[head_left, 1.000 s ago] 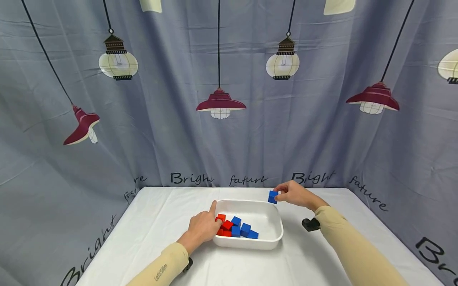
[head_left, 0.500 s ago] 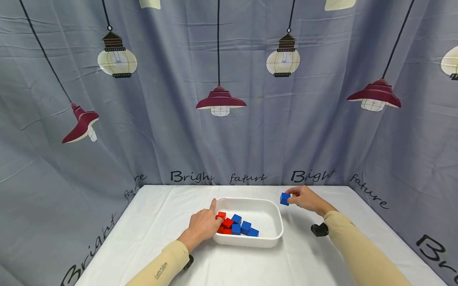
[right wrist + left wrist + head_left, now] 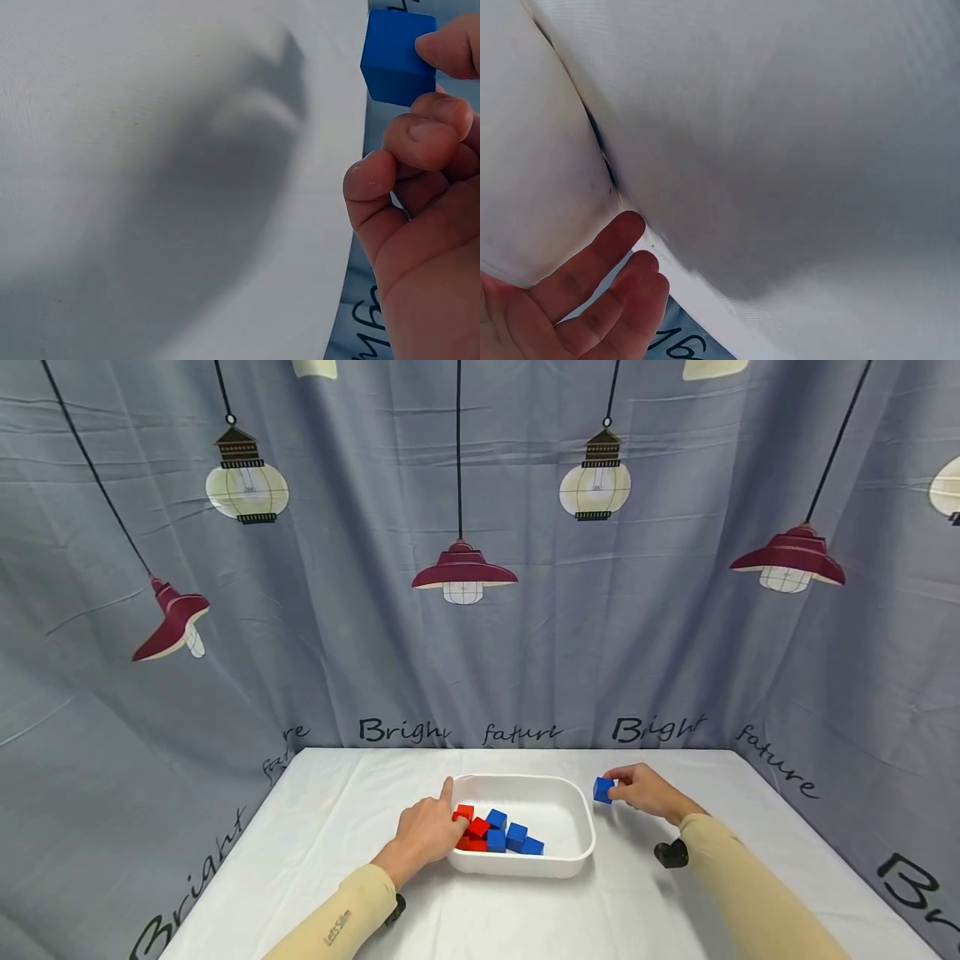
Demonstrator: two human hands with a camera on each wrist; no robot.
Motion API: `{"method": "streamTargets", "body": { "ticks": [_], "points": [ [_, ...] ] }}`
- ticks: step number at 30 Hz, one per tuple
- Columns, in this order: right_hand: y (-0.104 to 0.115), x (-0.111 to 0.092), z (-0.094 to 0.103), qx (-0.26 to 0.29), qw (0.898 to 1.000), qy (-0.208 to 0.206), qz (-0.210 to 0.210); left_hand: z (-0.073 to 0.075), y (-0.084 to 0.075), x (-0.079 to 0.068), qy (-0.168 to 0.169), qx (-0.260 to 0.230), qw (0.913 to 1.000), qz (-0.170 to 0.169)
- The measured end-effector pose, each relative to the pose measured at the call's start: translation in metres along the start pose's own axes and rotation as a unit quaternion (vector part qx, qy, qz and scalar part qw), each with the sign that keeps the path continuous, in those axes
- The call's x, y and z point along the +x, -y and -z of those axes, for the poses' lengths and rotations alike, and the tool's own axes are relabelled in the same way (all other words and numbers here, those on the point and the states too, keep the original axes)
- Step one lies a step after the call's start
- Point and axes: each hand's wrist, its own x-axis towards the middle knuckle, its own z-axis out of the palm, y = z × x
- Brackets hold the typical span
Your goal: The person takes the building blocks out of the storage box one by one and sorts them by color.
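Observation:
A white rectangular bin (image 3: 525, 865) stands on the table with several red cubes (image 3: 478, 828) bunched at its left end and several blue cubes (image 3: 516, 837) beside them. My left hand (image 3: 426, 831) grips the bin's left wall, thumb over the rim on the inside. In the left wrist view its other fingers (image 3: 622, 232) lie along the bin's outer side. To the right of the bin, my right hand (image 3: 647, 792) pinches one blue cube (image 3: 397, 58) between thumb and fingertips. The cube is above the tabletop, its shadow falling on the cloth in the right wrist view.
A white cloth covers the table (image 3: 525, 918). Behind and around it hangs a grey-blue curtain (image 3: 525, 643) printed with lamps and lettering. A black wrist strap piece (image 3: 671, 853) hangs below the right sleeve.
My right hand has carried the blue cube rightward from the bin's back right corner, then lowered it a little. The left hand and the bin have stayed in place.

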Motion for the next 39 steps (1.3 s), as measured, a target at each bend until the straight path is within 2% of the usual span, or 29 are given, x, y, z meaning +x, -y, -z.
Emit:
{"method": "streamTargets", "body": {
  "ticks": [5, 11, 18, 25, 33, 39],
  "points": [
    [-0.005, 0.0, -0.006, 0.008, 1.0, 0.004, 0.006, 0.0, 0.001, -0.001, 0.004, -0.002, 1.0, 0.003],
    [-0.009, -0.001, -0.01, 0.009, 1.0, 0.004, 0.016, 0.001, 0.0, 0.001, 0.004, -0.016, 0.9998, -0.01],
    [-0.013, 0.001, -0.015, -0.009, 1.0, -0.001, 0.005, 0.003, -0.001, 0.002, 0.006, -0.021, 0.9997, -0.012],
    [-0.019, 0.002, -0.018, -0.009, 1.0, 0.001, -0.028, 0.004, -0.002, 0.003, 0.009, -0.024, 0.9996, -0.01],
    [-0.021, 0.003, -0.017, -0.001, 0.999, -0.013, -0.033, 0.005, -0.004, 0.006, 0.01, -0.032, 0.9993, -0.017],
    [-0.02, 0.001, -0.023, 0.016, 0.999, -0.011, -0.036, 0.005, 0.0, 0.005, 0.017, -0.026, 0.9995, -0.009]
  ]
}}
